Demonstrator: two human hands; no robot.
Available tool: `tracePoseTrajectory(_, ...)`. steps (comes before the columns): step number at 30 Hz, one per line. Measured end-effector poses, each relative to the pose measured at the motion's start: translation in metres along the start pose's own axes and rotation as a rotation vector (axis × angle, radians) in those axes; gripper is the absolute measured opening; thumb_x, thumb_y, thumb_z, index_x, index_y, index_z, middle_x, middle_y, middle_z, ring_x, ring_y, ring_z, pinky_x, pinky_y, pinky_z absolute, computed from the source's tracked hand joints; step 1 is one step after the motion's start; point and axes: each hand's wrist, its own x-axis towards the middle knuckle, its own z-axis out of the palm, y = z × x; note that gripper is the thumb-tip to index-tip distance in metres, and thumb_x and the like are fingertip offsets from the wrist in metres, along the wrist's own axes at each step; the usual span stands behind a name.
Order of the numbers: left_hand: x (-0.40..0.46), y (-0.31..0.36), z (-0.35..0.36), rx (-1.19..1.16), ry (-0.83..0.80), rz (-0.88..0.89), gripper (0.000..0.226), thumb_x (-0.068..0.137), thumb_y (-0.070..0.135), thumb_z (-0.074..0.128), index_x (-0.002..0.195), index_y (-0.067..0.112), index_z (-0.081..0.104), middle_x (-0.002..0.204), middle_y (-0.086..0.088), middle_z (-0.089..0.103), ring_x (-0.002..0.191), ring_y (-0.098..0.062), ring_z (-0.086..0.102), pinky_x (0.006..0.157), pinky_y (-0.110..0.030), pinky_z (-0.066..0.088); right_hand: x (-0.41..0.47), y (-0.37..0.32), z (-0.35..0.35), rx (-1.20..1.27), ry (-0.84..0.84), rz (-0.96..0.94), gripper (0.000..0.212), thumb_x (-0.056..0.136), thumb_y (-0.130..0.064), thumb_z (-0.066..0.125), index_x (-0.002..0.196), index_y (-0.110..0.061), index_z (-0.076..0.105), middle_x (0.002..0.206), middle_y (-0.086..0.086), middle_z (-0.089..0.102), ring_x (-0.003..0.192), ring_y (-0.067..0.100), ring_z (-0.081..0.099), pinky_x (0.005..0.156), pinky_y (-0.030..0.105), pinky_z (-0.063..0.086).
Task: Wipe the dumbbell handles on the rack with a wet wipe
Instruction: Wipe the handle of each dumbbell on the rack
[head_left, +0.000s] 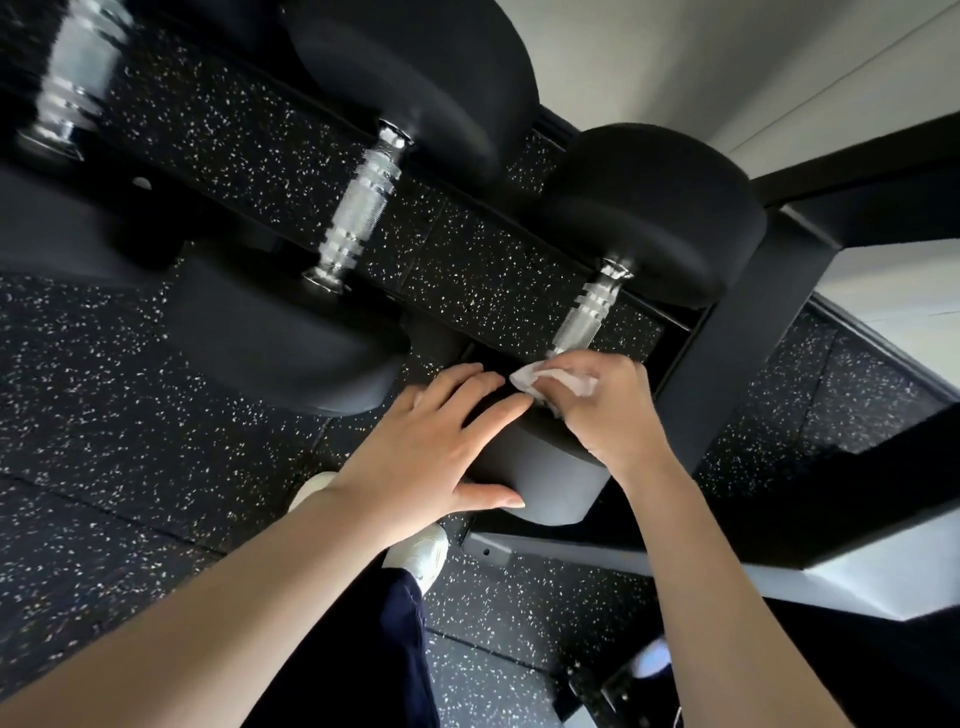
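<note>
Three black dumbbells lie across the dark rack (727, 364). The rightmost dumbbell's chrome knurled handle (589, 306) runs down toward me. My right hand (608, 405) holds a crumpled white wet wipe (545, 379) round the near end of that handle. My left hand (431, 441) rests flat with straight fingers on the near black head (540, 478) of the same dumbbell. The middle dumbbell's handle (361, 208) is bare, and a blurred third handle (72, 83) shows at top left.
Black speckled rubber floor (130, 441) lies below the rack. The rack's upright post and cross bars (857, 493) stand at the right, with a white wall (727, 52) behind. My white shoe (415, 556) and dark trouser leg are under my arms.
</note>
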Motion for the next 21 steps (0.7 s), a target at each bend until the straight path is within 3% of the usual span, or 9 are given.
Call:
tracePoseTrajectory(4, -0.002, 0.001, 0.002, -0.091, 0.055, -0.073, 0.086, 0.073, 0.073, 0.038, 0.135, 0.014, 0.042, 0.135, -0.006, 0.048, 0.129, -0.02, 0.035, 0.087, -0.042, 0.05, 0.007, -0.011, 0.003, -0.121, -0.041, -0.091, 0.012, 0.08, -0.01, 0.069, 0.087, -0.017, 0.076, 0.086, 0.002, 0.073, 0.085, 0.017, 0.065, 0.072, 0.012, 0.043)
tracePoseTrajectory(6, -0.004, 0.002, 0.005, -0.114, 0.061, -0.092, 0.087, 0.072, 0.074, 0.039, 0.136, 0.015, 0.04, 0.138, -0.005, 0.047, 0.131, -0.018, 0.033, 0.088, -0.042, 0.049, 0.008, -0.012, 0.005, -0.19, -0.064, -0.118, 0.011, 0.081, -0.013, 0.068, 0.088, -0.019, 0.074, 0.087, 0.002, 0.073, 0.087, 0.02, 0.065, 0.077, 0.026, 0.049)
tracePoseTrajectory(8, -0.005, 0.002, 0.006, -0.132, 0.063, -0.108, 0.087, 0.072, 0.074, 0.04, 0.137, 0.016, 0.04, 0.14, -0.004, 0.045, 0.133, -0.017, 0.032, 0.089, -0.042, 0.049, 0.007, -0.01, 0.005, -0.321, -0.06, -0.126, 0.009, 0.083, -0.021, 0.065, 0.089, -0.024, 0.071, 0.087, 0.003, 0.071, 0.086, 0.026, 0.064, 0.073, 0.035, 0.051)
tracePoseTrajectory(11, -0.006, 0.002, 0.005, -0.132, 0.077, -0.114, 0.086, 0.071, 0.073, 0.042, 0.136, 0.016, 0.043, 0.139, -0.004, 0.047, 0.131, -0.018, 0.036, 0.085, -0.042, 0.05, 0.004, -0.01, 0.0, -0.464, -0.067, -0.094, 0.012, 0.087, -0.034, 0.059, 0.096, -0.031, 0.067, 0.088, 0.005, 0.069, 0.087, 0.031, 0.062, 0.067, 0.036, 0.05)
tracePoseTrajectory(14, -0.005, 0.002, 0.005, -0.122, 0.083, -0.11, 0.087, 0.071, 0.073, 0.044, 0.136, 0.017, 0.042, 0.139, -0.005, 0.047, 0.131, -0.021, 0.041, 0.085, -0.043, 0.05, 0.003, -0.013, -0.003, -0.55, -0.099, -0.099, 0.02, 0.09, -0.041, 0.055, 0.104, -0.032, 0.066, 0.092, 0.009, 0.069, 0.09, 0.035, 0.062, 0.072, 0.042, 0.052)
tracePoseTrajectory(17, -0.006, 0.001, 0.006, -0.128, 0.098, -0.114, 0.087, 0.068, 0.072, 0.05, 0.135, 0.018, 0.04, 0.138, -0.005, 0.049, 0.13, -0.023, 0.045, 0.084, -0.043, 0.05, 0.006, -0.019, -0.004, -0.597, -0.144, -0.134, 0.022, 0.092, -0.036, 0.054, 0.105, -0.024, 0.067, 0.092, 0.014, 0.069, 0.09, 0.038, 0.061, 0.072, 0.042, 0.051)
tracePoseTrajectory(21, -0.007, 0.002, 0.007, -0.137, 0.128, -0.119, 0.087, 0.067, 0.072, 0.049, 0.135, 0.018, 0.041, 0.136, -0.004, 0.05, 0.129, -0.019, 0.042, 0.083, -0.041, 0.05, 0.013, -0.022, -0.003, -0.559, -0.227, -0.161, 0.019, 0.09, -0.024, 0.054, 0.088, -0.012, 0.069, 0.078, 0.017, 0.066, 0.079, 0.039, 0.061, 0.068, 0.042, 0.05)
